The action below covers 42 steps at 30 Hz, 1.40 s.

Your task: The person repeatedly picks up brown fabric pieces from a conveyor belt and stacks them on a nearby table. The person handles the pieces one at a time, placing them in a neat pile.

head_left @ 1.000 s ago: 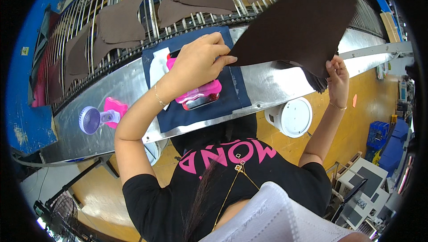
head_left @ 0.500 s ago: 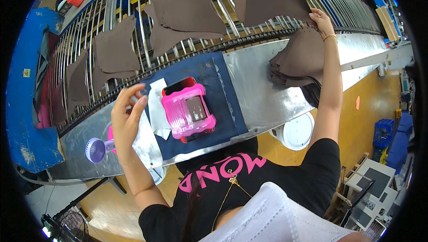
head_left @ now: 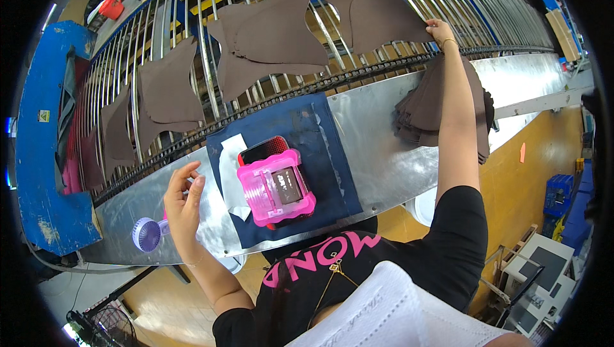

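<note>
My right hand (head_left: 440, 31) is stretched far out to the right, its fingers closed on the right tip of a brown cut fabric piece (head_left: 384, 21). That piece lies flat on the metal bars of a conveyor (head_left: 332, 27), partly over another brown piece. Beneath my right forearm a fanned stack of brown pieces (head_left: 419, 113) rests on the metal table. My left hand (head_left: 184, 200) hovers over the table at the left, fingers loosely bent and thumb apart, with nothing visible in it. Nearest to it are a purple handheld fan (head_left: 147, 234) and a white sheet (head_left: 233, 177).
A pink plastic holder (head_left: 259, 193) with a dark block stands on a dark blue mat (head_left: 332, 181), beside a red-edged black tray (head_left: 263, 149). More brown pieces (head_left: 169, 91) lie along the conveyor. A blue machine housing (head_left: 45, 149) closes off the left end.
The brown piece in my right hand has come down flat onto the bars, and that hand has shifted slightly left. My left hand has dropped a little.
</note>
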Each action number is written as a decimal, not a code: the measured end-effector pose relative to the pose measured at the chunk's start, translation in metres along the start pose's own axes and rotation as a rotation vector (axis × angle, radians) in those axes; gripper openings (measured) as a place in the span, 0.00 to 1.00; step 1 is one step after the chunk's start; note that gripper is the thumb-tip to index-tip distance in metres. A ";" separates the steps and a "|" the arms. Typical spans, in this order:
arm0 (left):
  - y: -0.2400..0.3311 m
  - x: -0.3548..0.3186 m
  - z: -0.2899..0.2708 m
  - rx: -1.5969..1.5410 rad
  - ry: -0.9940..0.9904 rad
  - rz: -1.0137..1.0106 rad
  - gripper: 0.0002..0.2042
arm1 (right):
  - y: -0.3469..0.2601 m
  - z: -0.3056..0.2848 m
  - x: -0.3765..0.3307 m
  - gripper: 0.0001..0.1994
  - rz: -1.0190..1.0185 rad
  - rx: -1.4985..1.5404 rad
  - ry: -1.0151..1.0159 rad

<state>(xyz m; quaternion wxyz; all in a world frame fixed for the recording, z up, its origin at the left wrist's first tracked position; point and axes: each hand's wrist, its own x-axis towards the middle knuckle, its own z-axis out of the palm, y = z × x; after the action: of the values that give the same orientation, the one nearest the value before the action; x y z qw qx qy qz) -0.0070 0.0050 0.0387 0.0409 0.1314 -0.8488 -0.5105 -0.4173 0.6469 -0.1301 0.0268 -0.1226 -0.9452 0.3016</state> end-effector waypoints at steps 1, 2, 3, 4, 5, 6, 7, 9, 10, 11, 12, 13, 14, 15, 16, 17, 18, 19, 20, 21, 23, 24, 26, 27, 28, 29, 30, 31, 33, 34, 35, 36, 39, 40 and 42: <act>0.001 -0.001 0.001 -0.004 0.001 -0.003 0.13 | -0.004 0.004 -0.001 0.15 0.014 -0.037 0.015; 0.001 -0.001 0.002 -0.010 0.000 -0.004 0.13 | -0.007 0.006 -0.003 0.14 0.009 -0.071 0.040; 0.002 -0.001 0.003 -0.017 -0.002 -0.004 0.13 | -0.009 0.004 -0.005 0.15 0.011 -0.115 0.079; 0.002 -0.004 0.003 -0.005 0.005 -0.005 0.13 | -0.024 0.009 -0.014 0.15 0.010 -0.153 0.103; 0.003 -0.005 0.002 0.000 0.000 0.005 0.13 | -0.033 0.002 -0.023 0.14 -0.038 -0.141 0.156; 0.004 -0.006 0.002 0.005 -0.006 0.016 0.13 | -0.044 -0.007 -0.033 0.14 -0.086 -0.130 0.212; 0.004 -0.007 0.002 0.002 -0.006 0.024 0.13 | -0.053 -0.017 -0.044 0.14 -0.134 -0.120 0.270; 0.003 -0.012 0.000 -0.008 0.003 0.033 0.13 | -0.067 -0.038 -0.086 0.13 -0.255 -0.081 0.323; 0.001 -0.014 0.000 -0.028 0.004 0.023 0.13 | -0.069 -0.047 -0.111 0.13 -0.308 -0.089 0.347; -0.003 -0.014 0.000 -0.050 -0.002 0.017 0.13 | -0.058 -0.060 -0.136 0.14 -0.349 -0.166 0.377; -0.007 -0.015 0.000 -0.072 -0.004 0.009 0.13 | -0.045 -0.072 -0.161 0.15 -0.394 -0.242 0.403; -0.010 -0.017 0.000 -0.079 -0.009 0.013 0.12 | -0.037 -0.078 -0.191 0.17 -0.311 -0.302 0.430; -0.011 -0.018 0.001 -0.087 -0.014 0.020 0.12 | -0.028 -0.084 -0.221 0.20 -0.228 -0.361 0.459; -0.014 -0.017 0.002 -0.106 -0.026 0.031 0.12 | -0.005 -0.093 -0.245 0.23 -0.122 -0.451 0.443; -0.015 -0.018 0.002 -0.116 -0.035 0.035 0.12 | 0.021 -0.094 -0.264 0.25 -0.018 -0.530 0.420; -0.014 -0.020 0.002 -0.119 -0.040 0.036 0.11 | 0.039 -0.091 -0.286 0.29 0.075 -0.522 0.376; -0.015 -0.018 0.004 -0.127 -0.057 0.033 0.11 | 0.052 -0.089 -0.306 0.32 0.174 -0.523 0.329; -0.014 -0.019 0.004 -0.130 -0.063 0.040 0.11 | 0.058 -0.088 -0.321 0.33 0.193 -0.461 0.325; -0.013 -0.019 0.005 -0.132 -0.069 0.047 0.11 | 0.063 -0.088 -0.332 0.34 0.211 -0.398 0.322; -0.013 -0.020 0.006 -0.135 -0.074 0.053 0.11 | 0.067 -0.089 -0.338 0.36 0.227 -0.336 0.317; -0.012 -0.020 0.008 -0.144 -0.089 0.075 0.11 | 0.057 -0.093 -0.345 0.37 0.237 -0.344 0.315; -0.012 -0.022 0.009 -0.149 -0.093 0.085 0.11 | 0.052 -0.093 -0.345 0.38 0.238 -0.348 0.312; -0.011 -0.026 0.009 -0.140 -0.086 0.097 0.11 | 0.044 -0.092 -0.343 0.37 0.290 -0.393 0.328; -0.011 -0.029 0.008 -0.136 -0.078 0.102 0.11 | 0.039 -0.093 -0.343 0.36 0.308 -0.423 0.337; -0.012 -0.031 0.007 -0.144 -0.075 0.093 0.11 | 0.033 -0.092 -0.342 0.36 0.323 -0.456 0.344; -0.013 -0.034 0.006 -0.153 -0.074 0.083 0.11 | 0.040 -0.092 -0.341 0.36 0.318 -0.466 0.350; -0.015 -0.036 0.005 -0.162 -0.071 0.072 0.11 | 0.053 -0.094 -0.338 0.36 0.313 -0.476 0.356; -0.016 -0.039 0.004 -0.178 -0.067 0.059 0.11 | 0.055 -0.092 -0.336 0.35 0.306 -0.483 0.353; -0.020 -0.044 0.003 -0.213 -0.060 0.035 0.11 | 0.058 -0.093 -0.335 0.35 0.337 -0.503 0.345; -0.023 -0.046 0.003 -0.218 -0.060 0.031 0.11 | 0.055 -0.094 -0.336 0.35 0.355 -0.512 0.344; -0.026 -0.047 0.003 -0.223 -0.061 0.027 0.11 | 0.059 -0.095 -0.336 0.36 0.378 -0.495 0.345; -0.028 -0.049 0.002 -0.228 -0.063 0.025 0.11 | 0.059 -0.094 -0.336 0.37 0.397 -0.499 0.327; -0.027 -0.049 0.002 -0.226 -0.057 0.035 0.11 | 0.062 -0.099 -0.335 0.38 0.445 -0.505 0.331; -0.026 -0.048 0.004 -0.231 -0.057 0.035 0.11 | 0.065 -0.103 -0.333 0.37 0.439 -0.469 0.310; -0.025 -0.045 0.008 -0.245 -0.061 0.047 0.11 | 0.076 -0.113 -0.329 0.36 0.430 -0.397 0.266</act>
<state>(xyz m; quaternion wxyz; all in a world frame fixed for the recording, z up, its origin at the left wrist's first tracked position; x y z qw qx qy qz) 0.0392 0.0124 0.0164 0.0429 0.0899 -0.7838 -0.6130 -0.0680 0.6885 -0.0741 0.0610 -0.3607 -0.9262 0.0913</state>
